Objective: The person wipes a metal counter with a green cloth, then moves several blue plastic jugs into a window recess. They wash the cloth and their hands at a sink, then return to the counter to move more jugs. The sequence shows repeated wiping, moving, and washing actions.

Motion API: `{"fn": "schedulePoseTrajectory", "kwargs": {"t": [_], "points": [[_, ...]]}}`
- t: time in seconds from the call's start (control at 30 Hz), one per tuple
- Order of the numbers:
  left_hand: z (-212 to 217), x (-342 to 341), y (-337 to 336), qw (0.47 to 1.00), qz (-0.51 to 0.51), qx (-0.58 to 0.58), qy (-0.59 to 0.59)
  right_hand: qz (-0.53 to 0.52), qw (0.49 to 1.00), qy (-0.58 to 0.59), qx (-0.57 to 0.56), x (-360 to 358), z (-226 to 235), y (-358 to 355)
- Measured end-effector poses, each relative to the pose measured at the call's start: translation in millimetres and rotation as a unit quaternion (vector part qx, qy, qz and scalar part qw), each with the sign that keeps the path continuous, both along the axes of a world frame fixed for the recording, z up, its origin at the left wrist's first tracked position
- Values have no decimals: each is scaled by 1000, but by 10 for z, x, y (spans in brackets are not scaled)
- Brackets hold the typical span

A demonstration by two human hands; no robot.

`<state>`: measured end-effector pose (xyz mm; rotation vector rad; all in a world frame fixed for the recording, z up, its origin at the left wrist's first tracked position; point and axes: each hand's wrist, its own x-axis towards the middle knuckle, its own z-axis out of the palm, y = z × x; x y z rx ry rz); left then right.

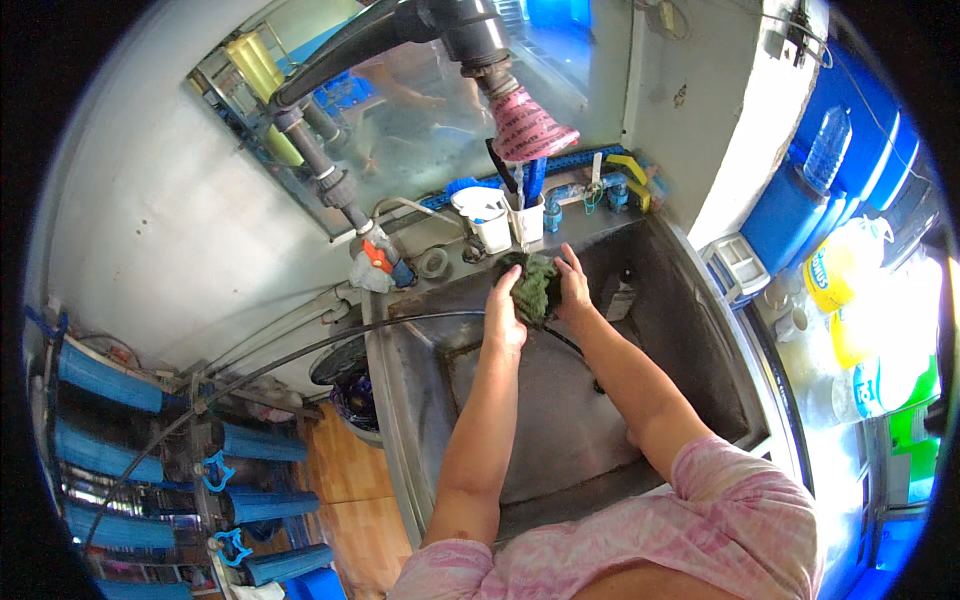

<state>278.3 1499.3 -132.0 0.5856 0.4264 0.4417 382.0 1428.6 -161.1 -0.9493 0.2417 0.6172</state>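
Over the far part of a dark metal sink (540,420), a dark green, fuzzy clump (538,290) is held between both my hands; whether it is moss or a scrubbing pad I cannot tell. My left hand (505,308) grips its left side, thumb on top. Around the right side curls my right hand (572,284), fingers pointing away from me. Above hangs a pipe outlet wrapped in pink printed cloth (533,125), with a thin stream of water (519,180) falling toward the clump. A black hose (430,318) passes behind my left hand into the sink.
On the sink's back ledge stand two white containers (490,228) with brushes or tools, beside blue pipe fittings (553,212). An orange-handled valve (377,257) is at the left. Bottles (845,265) crowd the right side. Blue rolls (110,455) fill a rack at lower left.
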Motion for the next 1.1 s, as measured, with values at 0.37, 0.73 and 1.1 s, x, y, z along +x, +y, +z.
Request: {"fn": "schedulePoseTrajectory", "kwargs": {"t": [0.37, 0.73, 1.1], "points": [[-1601, 324, 491, 940, -186, 176, -224, 67, 686, -606, -398, -1089, 675, -20], [-389, 200, 18, 997, 47, -52, 25, 143, 691, -544, -454, -711, 644, 136], [-519, -214, -122, 999, 14, -22, -27, 215, 909, -316, -164, 346, 835, 121]]}}
